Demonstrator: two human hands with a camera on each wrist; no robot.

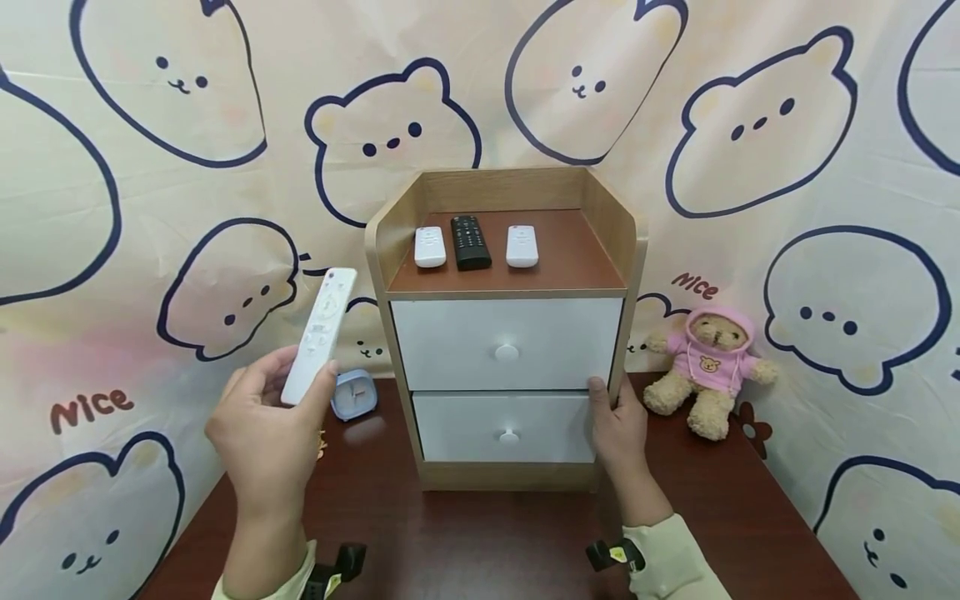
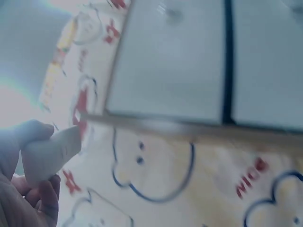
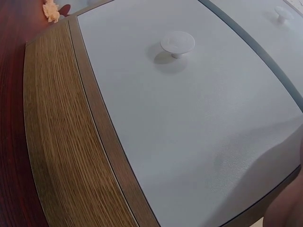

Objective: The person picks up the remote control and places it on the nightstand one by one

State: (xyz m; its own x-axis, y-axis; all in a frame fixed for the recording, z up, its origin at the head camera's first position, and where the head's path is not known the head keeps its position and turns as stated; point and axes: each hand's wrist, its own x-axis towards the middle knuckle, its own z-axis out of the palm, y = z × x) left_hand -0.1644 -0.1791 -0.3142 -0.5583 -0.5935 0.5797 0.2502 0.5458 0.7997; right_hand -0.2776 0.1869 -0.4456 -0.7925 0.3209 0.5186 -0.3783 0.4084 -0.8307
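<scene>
My left hand (image 1: 270,429) holds up a white remote control (image 1: 321,333) left of a small wooden drawer cabinet (image 1: 510,477), thumb on one edge and fingers on the other. The remote's button face shows in the head view. At the cabinet's right side, my right hand (image 1: 621,429) grips the side edge, its thumb at the front beside the two white drawers and the other fingers partly hidden along the side. Both drawers are closed. On the cabinet's top shelf lie a white remote (image 1: 430,247), a black remote (image 1: 471,242) and another white remote (image 1: 522,246).
A teddy bear (image 1: 711,367) in a pink hoodie sits right of the cabinet. A small light-blue box (image 1: 354,395) stands to the left, on the dark reddish-brown table (image 1: 495,542). Bear-printed cloth (image 1: 585,108) hangs behind and along both sides.
</scene>
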